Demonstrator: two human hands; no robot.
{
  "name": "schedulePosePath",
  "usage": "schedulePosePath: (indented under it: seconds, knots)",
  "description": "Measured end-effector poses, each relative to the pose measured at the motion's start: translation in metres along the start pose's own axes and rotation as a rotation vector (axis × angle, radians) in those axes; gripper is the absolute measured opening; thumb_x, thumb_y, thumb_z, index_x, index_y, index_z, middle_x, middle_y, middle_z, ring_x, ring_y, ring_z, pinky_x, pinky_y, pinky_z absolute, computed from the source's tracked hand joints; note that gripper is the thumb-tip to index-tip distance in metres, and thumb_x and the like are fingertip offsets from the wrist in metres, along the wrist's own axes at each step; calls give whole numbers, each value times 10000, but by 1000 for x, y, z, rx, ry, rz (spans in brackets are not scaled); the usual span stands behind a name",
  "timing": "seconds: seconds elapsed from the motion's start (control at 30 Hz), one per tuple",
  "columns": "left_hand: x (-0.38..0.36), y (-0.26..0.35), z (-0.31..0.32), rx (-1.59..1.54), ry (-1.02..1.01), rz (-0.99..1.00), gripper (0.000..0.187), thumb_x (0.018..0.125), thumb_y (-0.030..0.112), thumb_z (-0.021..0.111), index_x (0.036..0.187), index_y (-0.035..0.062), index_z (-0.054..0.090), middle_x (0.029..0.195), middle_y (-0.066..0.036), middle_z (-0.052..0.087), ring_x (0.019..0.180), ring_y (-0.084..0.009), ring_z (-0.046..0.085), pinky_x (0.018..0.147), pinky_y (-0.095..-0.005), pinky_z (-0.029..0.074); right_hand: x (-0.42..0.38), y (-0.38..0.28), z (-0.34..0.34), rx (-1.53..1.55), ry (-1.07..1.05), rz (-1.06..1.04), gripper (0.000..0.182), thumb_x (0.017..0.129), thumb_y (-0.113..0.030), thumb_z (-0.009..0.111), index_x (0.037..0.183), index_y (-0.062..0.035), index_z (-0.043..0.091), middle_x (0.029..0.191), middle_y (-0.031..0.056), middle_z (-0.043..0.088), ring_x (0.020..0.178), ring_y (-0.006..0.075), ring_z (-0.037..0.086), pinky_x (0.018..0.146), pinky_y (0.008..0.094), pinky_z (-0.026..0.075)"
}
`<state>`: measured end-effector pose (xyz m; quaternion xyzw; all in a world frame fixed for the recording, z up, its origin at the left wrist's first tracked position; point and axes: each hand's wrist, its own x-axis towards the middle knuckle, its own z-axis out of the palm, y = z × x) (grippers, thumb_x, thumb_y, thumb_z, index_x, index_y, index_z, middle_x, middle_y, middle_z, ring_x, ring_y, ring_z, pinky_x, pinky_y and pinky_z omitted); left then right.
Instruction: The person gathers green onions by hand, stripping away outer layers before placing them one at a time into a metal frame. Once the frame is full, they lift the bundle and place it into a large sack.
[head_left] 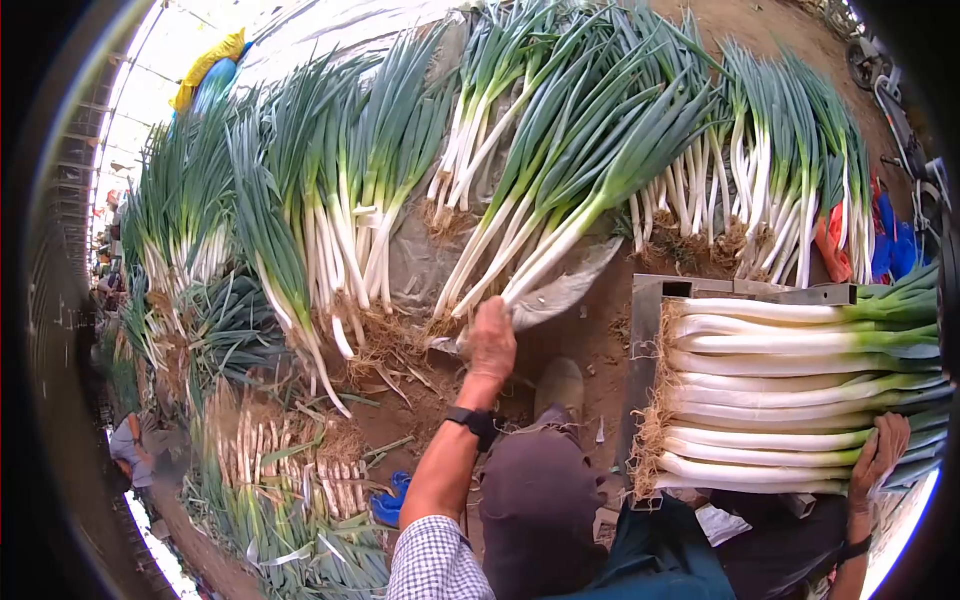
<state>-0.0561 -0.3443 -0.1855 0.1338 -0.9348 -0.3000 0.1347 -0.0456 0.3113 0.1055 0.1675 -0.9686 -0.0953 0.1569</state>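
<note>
My left hand is closed around the root end of a long leek, whose green leaves fan up and right over other loose leeks. My right hand curls over the near side of the stacked leeks, where white stems turn green. These leeks lie side by side in a metal frame, with roots at the left and leaves to the right. My right palm is partly hidden.
Upright rows of leeks lean across the back and left. Tied bundles lie at the lower left, near a blue object. Another person is at the far left. A wheeled frame stands at the upper right.
</note>
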Motion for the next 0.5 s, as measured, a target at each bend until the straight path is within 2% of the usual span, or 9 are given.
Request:
schedulePosePath:
  seconds: [0.03,0.07,0.13,0.23,0.33,0.43,0.47,0.5]
  knots:
    - [12,-1,-6,-24,35,6,293,951,28,592,1237,-27,559,1062,-260,614,973,-459,615,859,-512,501,0,-1,0,-1,5,0,232,966,-5,500,1160,44,617,1241,205,602,1249,430,508,1153,552,317]
    - [21,-11,-5,-14,-14,-5,362,948,34,596,1298,-33,538,1124,-275,607,1025,-464,602,898,-516,490,1,-1,0,-1,10,1,229,963,-3,503,1157,44,617,1239,204,603,1247,429,510,1153,552,317]
    - [29,-31,5,39,-37,-83,437,924,61,629,1337,-28,514,1176,-280,589,1092,-477,573,952,-534,468,3,-4,-1,19,18,3,227,949,5,517,1150,41,617,1230,200,607,1245,424,513,1161,551,314]
    - [11,-38,8,335,29,-24,472,897,98,681,1328,6,509,1186,-265,586,1149,-468,558,965,-564,458,6,-10,-5,47,31,15,231,935,10,531,1147,41,617,1219,195,611,1236,414,523,1171,557,309]
    - [-13,-34,-3,233,-167,-86,522,885,126,698,1358,11,509,1258,-264,580,1216,-476,532,1035,-547,443,8,-10,-4,54,49,11,234,912,7,544,1130,36,624,1193,183,621,1200,403,547,1161,561,320]
    - [-83,-70,6,117,-497,-106,589,874,157,694,1402,-13,498,1299,-288,597,1216,-476,554,1051,-535,448,13,-15,-7,106,91,3,219,898,4,559,1104,29,628,1166,180,628,1183,401,555,1153,559,330]
    - [-94,-62,-7,6,-778,-196,601,881,175,695,1424,14,495,1273,-290,626,1224,-436,586,1062,-514,462,13,-14,-6,126,101,-3,222,894,8,564,1106,25,629,1162,180,629,1181,400,556,1154,561,328]
    - [-92,-53,-11,6,-769,-185,601,881,175,695,1424,14,495,1273,-290,626,1224,-436,586,1062,-514,462,12,-13,-7,164,101,-3,223,889,13,575,1104,17,631,1159,179,629,1179,389,562,1160,564,323]
